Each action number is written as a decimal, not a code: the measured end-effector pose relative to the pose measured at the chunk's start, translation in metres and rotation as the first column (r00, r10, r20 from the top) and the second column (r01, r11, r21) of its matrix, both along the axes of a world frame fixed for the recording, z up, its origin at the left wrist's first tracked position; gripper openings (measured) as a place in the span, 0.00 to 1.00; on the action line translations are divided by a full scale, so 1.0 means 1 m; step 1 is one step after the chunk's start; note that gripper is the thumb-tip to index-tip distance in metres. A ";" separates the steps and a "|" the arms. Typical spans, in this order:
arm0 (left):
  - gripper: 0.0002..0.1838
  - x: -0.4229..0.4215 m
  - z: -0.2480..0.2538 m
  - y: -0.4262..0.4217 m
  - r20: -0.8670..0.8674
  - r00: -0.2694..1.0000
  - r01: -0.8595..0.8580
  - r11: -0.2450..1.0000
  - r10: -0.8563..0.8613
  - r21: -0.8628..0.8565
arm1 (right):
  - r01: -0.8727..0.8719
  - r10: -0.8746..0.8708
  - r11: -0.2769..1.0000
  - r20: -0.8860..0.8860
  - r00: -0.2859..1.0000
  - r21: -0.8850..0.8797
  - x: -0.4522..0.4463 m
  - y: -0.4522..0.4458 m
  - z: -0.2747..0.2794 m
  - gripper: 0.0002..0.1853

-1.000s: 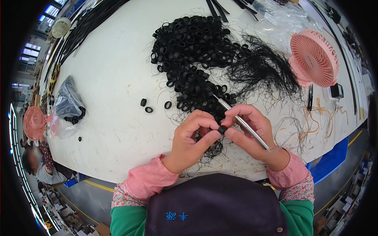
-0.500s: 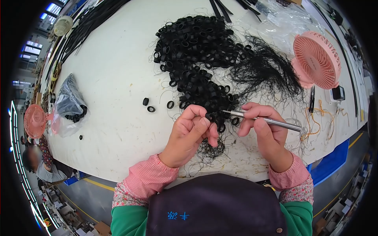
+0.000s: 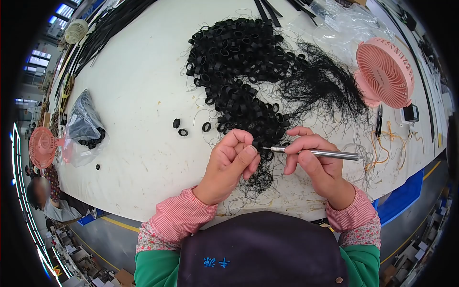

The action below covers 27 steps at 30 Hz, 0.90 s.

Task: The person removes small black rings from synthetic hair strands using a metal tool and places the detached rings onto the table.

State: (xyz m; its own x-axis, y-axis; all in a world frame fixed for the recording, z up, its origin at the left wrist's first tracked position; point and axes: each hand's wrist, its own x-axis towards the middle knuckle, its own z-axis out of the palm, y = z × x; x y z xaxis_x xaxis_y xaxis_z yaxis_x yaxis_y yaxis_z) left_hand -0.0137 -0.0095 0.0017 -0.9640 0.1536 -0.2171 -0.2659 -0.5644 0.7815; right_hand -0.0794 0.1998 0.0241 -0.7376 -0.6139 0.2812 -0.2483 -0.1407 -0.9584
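Between the thumb and forefinger of my left hand (image 3: 231,160) a small black ring (image 3: 258,144) is pinched, partly hidden by the fingertips. My right hand (image 3: 318,160) grips a slim silver pen-shaped tool (image 3: 330,154), its thin tip pointing left at the ring. Whether the tip touches the ring I cannot tell. Just beyond both hands lies a large heap of black rings (image 3: 234,52), with fine black threads among them. A tangle of black trimmings (image 3: 258,179) sits below my fingers on the white table (image 3: 143,119).
Pink fans stand at the right (image 3: 382,71) and far left. A plastic bag (image 3: 83,117) holding black rings lies on the left. Loose rings (image 3: 183,132) are scattered nearby. Black strips (image 3: 100,36) lie along the back left edge. Another person (image 3: 52,205) sits at far left.
The silver tool has moved left and slightly down with my right hand, bringing its tip closer to the ring. My left hand has stayed nearly in place, still pinching.
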 end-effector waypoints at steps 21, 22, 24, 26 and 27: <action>0.07 0.009 0.001 0.004 -0.301 0.951 -0.120 0.800 -0.078 -0.588 | 0.091 -0.088 0.993 -0.033 0.996 0.078 0.007 -0.011 -0.012 0.19; 0.09 0.006 0.002 0.004 -0.426 0.893 -0.201 0.722 -0.142 -0.662 | 0.076 -0.071 0.991 -0.046 0.996 0.113 0.007 -0.010 -0.010 0.19; 0.11 0.003 0.002 0.004 -0.534 0.817 -0.294 0.638 -0.219 -0.712 | 0.081 -0.076 0.986 -0.039 0.996 0.146 0.008 -0.010 -0.006 0.19; 0.14 0.001 0.002 0.007 -0.579 0.794 -0.360 0.623 -0.186 -0.694 | 0.125 -0.101 0.980 -0.154 0.983 0.158 0.006 -0.011 -0.005 0.20; 0.16 0.000 0.002 0.007 -0.601 0.781 -0.392 0.615 -0.170 -0.684 | 0.171 -0.123 0.972 -0.268 0.956 0.164 0.003 -0.011 -0.004 0.20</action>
